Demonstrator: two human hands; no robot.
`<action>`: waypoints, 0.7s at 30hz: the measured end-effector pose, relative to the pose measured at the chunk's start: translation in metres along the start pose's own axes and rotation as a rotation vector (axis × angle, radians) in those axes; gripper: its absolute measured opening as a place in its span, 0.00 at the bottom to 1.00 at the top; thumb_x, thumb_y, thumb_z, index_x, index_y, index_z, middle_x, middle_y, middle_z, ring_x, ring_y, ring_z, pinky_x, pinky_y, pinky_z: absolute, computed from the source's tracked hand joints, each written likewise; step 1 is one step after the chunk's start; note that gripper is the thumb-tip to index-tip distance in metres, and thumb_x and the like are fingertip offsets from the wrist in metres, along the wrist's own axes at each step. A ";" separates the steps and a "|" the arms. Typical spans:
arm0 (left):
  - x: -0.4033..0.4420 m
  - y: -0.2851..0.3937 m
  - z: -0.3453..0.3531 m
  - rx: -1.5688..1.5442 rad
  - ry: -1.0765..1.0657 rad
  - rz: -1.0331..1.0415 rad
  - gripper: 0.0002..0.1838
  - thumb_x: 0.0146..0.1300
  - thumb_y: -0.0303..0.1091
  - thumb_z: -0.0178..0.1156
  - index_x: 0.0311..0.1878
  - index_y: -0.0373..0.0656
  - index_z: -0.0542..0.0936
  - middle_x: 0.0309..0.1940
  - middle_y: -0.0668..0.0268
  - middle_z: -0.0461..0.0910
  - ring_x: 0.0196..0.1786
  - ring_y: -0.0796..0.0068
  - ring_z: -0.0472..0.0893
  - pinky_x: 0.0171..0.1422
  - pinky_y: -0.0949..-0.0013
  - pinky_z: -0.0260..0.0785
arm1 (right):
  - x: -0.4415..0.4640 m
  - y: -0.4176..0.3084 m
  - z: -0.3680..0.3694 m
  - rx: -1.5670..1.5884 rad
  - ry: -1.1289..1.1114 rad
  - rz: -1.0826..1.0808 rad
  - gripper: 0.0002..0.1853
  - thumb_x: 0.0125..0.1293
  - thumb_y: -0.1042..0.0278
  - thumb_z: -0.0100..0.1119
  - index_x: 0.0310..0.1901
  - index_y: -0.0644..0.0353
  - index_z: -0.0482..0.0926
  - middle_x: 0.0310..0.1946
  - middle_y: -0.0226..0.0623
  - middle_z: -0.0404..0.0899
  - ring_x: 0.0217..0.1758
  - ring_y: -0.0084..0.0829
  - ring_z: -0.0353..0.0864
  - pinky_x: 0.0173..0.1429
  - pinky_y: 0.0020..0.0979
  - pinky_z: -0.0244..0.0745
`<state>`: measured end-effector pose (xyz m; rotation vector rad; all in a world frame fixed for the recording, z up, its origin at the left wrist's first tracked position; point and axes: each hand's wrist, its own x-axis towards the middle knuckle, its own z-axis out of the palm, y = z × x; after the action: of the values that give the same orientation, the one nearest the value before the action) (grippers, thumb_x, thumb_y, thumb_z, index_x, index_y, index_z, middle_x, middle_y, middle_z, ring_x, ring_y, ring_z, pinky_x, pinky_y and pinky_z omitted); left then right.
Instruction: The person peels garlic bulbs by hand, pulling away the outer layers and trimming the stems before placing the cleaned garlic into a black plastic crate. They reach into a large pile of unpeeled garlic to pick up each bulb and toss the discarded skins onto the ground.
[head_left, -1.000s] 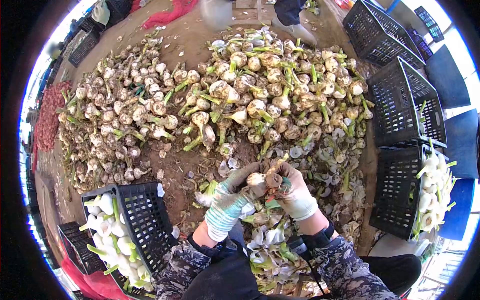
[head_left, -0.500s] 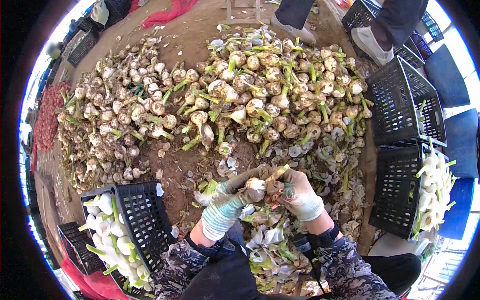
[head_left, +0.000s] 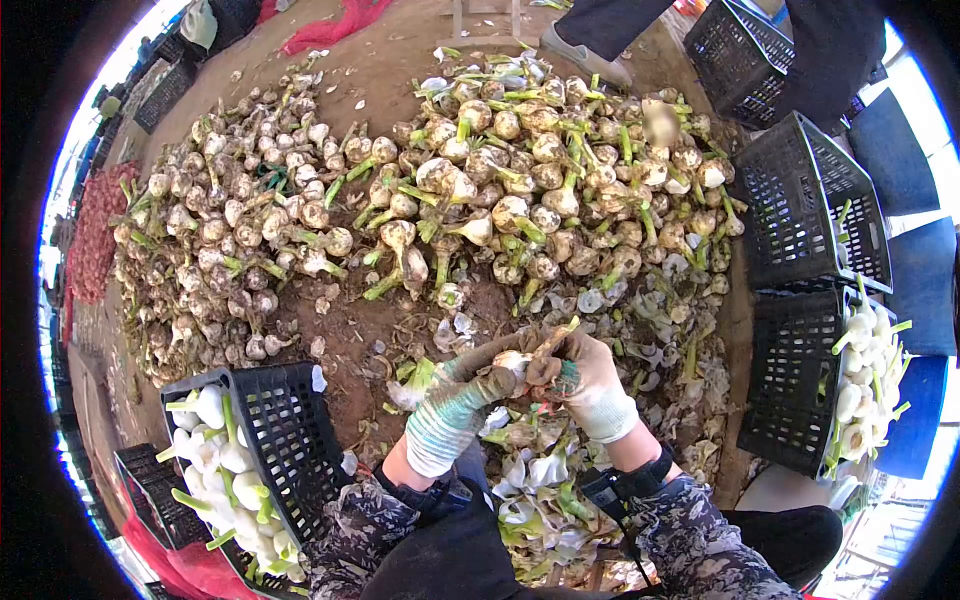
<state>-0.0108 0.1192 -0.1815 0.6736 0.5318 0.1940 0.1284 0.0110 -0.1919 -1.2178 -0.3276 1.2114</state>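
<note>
In front of my knees a garlic bulb (head_left: 513, 362) with a short stem is held between both hands. My left hand (head_left: 450, 400), in a soiled white-and-green knit glove, has its fingers closed around the bulb. My right hand (head_left: 595, 385), gloved as well, is closed at the bulb's stem side, with thumb and fingers pressed against it. A bit of reddish material shows below the right fingers; its kind is unclear. Beneath the hands lie loose garlic skins and leaf trimmings (head_left: 545, 475).
Unpeeled garlic lies in a large pile (head_left: 540, 180) ahead and another pile (head_left: 230, 220) to the left. Cleaned white garlic fills a black crate (head_left: 290, 420) at left and another crate (head_left: 790, 375) at right. Behind that stands a crate (head_left: 800, 215). Another person's shoe (head_left: 590, 58) is beyond the pile.
The garlic has turned slightly between my hands, its stem tilting more upright, and my right hand has shifted a little left. At upper right, the other person's raised shoe has gone from view.
</note>
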 end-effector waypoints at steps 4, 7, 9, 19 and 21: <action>0.000 -0.001 -0.004 0.053 0.019 0.006 0.30 0.57 0.37 0.66 0.61 0.34 0.69 0.49 0.64 0.78 0.49 0.77 0.76 0.53 0.74 0.69 | -0.002 -0.002 0.003 -0.099 0.060 0.040 0.09 0.56 0.77 0.60 0.38 0.69 0.75 0.30 0.33 0.78 0.31 0.21 0.77 0.36 0.23 0.74; -0.002 -0.001 -0.007 0.016 0.009 -0.007 0.29 0.57 0.37 0.65 0.60 0.35 0.70 0.48 0.64 0.78 0.50 0.77 0.76 0.53 0.74 0.69 | -0.004 -0.010 0.003 -0.072 -0.003 0.103 0.13 0.56 0.78 0.61 0.43 0.71 0.74 0.33 0.35 0.78 0.33 0.21 0.78 0.36 0.23 0.74; -0.001 -0.003 -0.012 -0.008 -0.023 -0.014 0.28 0.58 0.36 0.65 0.60 0.36 0.70 0.49 0.64 0.78 0.50 0.77 0.76 0.53 0.74 0.69 | -0.005 -0.006 0.000 -0.046 -0.020 0.080 0.16 0.57 0.78 0.61 0.47 0.71 0.72 0.36 0.36 0.78 0.34 0.21 0.78 0.37 0.23 0.74; 0.002 -0.010 -0.016 -0.147 -0.024 -0.055 0.25 0.61 0.36 0.61 0.59 0.35 0.70 0.46 0.64 0.78 0.50 0.75 0.76 0.54 0.73 0.70 | -0.005 -0.009 -0.005 -0.484 -0.081 -0.130 0.20 0.55 0.79 0.63 0.50 0.69 0.73 0.39 0.35 0.79 0.41 0.21 0.77 0.45 0.25 0.73; 0.003 -0.002 0.000 -0.220 0.042 -0.117 0.24 0.59 0.30 0.62 0.59 0.36 0.70 0.44 0.65 0.77 0.49 0.76 0.76 0.53 0.73 0.70 | -0.006 -0.009 0.000 -0.515 -0.013 -0.155 0.19 0.54 0.79 0.64 0.48 0.68 0.75 0.38 0.35 0.80 0.40 0.20 0.77 0.45 0.25 0.73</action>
<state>-0.0082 0.1186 -0.1839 0.4235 0.5793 0.1542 0.1307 0.0077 -0.1823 -1.5900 -0.7626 1.0302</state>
